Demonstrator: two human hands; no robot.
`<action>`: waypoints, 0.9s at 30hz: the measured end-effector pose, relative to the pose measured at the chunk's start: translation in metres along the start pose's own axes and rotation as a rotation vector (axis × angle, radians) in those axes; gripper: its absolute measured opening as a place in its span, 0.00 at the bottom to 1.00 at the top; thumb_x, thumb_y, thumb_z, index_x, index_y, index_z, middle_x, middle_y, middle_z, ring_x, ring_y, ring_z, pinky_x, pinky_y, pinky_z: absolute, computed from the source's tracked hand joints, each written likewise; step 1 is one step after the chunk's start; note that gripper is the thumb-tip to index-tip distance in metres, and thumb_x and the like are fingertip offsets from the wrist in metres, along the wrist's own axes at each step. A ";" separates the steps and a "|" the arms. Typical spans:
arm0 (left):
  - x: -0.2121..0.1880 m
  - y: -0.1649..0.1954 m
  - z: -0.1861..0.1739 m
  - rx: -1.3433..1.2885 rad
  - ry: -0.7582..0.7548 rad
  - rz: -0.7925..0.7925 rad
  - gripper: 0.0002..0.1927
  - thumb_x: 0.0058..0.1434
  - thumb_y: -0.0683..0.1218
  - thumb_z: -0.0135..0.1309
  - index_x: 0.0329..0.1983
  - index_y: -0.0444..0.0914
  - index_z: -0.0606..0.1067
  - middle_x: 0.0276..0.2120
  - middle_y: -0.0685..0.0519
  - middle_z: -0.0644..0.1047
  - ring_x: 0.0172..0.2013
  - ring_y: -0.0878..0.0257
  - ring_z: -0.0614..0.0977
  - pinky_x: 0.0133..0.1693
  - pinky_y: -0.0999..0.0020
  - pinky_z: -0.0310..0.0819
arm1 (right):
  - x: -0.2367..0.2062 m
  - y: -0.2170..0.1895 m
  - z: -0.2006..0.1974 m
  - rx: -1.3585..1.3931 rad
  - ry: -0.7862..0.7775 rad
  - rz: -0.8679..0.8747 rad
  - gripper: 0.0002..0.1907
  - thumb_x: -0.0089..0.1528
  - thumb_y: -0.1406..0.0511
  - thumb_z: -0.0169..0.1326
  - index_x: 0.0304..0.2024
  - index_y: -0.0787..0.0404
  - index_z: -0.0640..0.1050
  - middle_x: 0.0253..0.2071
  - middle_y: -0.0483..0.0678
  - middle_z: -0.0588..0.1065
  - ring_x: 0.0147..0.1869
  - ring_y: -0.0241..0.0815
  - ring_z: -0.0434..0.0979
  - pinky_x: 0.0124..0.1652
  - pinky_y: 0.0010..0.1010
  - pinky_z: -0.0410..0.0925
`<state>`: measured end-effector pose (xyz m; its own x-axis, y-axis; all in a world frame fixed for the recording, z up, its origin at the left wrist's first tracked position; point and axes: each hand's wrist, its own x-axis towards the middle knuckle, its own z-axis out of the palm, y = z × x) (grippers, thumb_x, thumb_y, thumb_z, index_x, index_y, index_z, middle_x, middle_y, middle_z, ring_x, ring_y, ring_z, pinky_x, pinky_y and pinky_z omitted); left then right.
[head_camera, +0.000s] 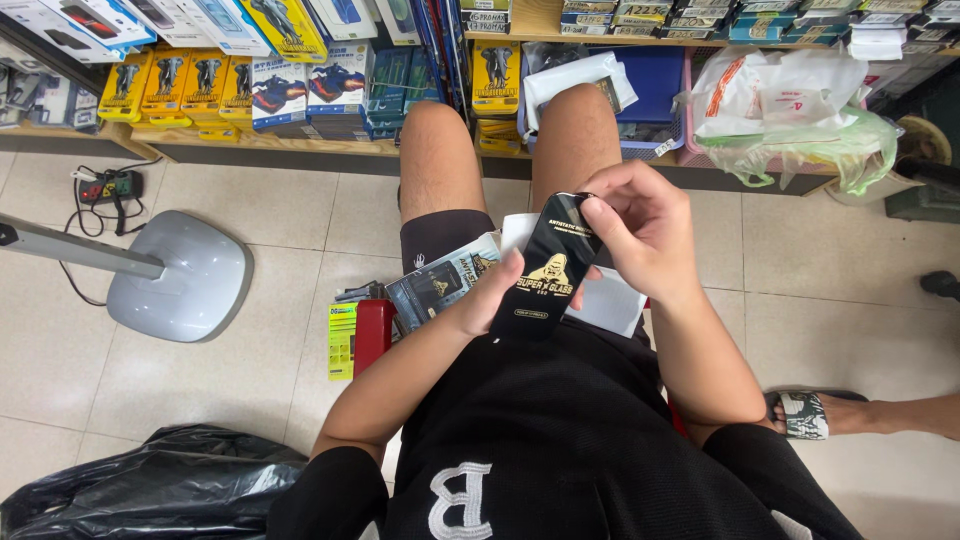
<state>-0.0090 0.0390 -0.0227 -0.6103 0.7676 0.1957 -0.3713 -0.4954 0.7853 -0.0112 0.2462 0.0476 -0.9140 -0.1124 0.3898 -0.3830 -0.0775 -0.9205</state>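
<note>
A slim black packet with gold print is held upright over my lap by both hands. My left hand grips its lower left edge with the thumb on the front. My right hand pinches the packet's top right corner with its fingertips. Under the packet, several similar flat packets and a white sheet lie on my lap. I am seated in black shorts and a black shirt, knees pointing toward the shelves.
Low shelves ahead hold rows of yellow and blue boxes and plastic bags. A grey fan base stands left on the tiled floor, a black bag lower left, a red stool edge beside me. Another person's sandalled foot is right.
</note>
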 end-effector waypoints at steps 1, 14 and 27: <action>-0.002 0.000 -0.003 -0.022 0.029 0.012 0.46 0.70 0.74 0.35 0.72 0.32 0.62 0.59 0.41 0.75 0.52 0.59 0.80 0.50 0.67 0.78 | 0.001 -0.002 0.001 -0.013 0.004 -0.006 0.13 0.71 0.66 0.54 0.54 0.68 0.71 0.47 0.56 0.77 0.46 0.34 0.77 0.45 0.26 0.71; -0.014 0.024 -0.005 -0.588 0.132 0.203 0.39 0.79 0.69 0.34 0.68 0.31 0.67 0.59 0.41 0.75 0.57 0.53 0.79 0.65 0.57 0.72 | -0.014 0.021 0.047 -0.781 -0.472 -0.905 0.39 0.60 0.27 0.40 0.60 0.34 0.83 0.72 0.48 0.63 0.75 0.54 0.51 0.71 0.55 0.40; -0.019 0.008 0.008 -0.421 0.334 0.353 0.32 0.81 0.64 0.28 0.70 0.37 0.67 0.61 0.46 0.75 0.60 0.55 0.79 0.64 0.59 0.71 | -0.014 0.031 0.042 -0.743 -0.432 -0.741 0.43 0.69 0.34 0.19 0.60 0.34 0.83 0.74 0.52 0.63 0.78 0.56 0.51 0.73 0.54 0.32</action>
<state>0.0050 0.0240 -0.0159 -0.9058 0.3949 0.1534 -0.3097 -0.8644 0.3960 -0.0045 0.2033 0.0143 -0.3617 -0.6269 0.6900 -0.9265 0.3241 -0.1913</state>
